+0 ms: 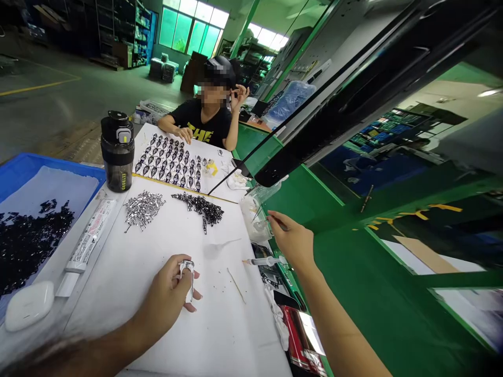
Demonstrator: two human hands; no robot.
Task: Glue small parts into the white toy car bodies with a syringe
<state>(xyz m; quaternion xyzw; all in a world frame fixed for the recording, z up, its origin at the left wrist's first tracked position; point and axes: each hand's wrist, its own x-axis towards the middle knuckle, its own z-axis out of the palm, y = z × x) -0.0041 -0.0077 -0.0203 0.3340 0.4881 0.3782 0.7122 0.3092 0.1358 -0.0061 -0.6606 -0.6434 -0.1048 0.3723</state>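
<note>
We're in a factory workshop here, and look at that white worktable (121,262), heaped with silver parts (144,208) and black parts (211,210)! A co-worker (212,112) sits at the far end; beyond, stocked racks (142,29) and a yellow floor line (39,88).

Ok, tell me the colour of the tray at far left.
The tray is blue; head view.
</note>
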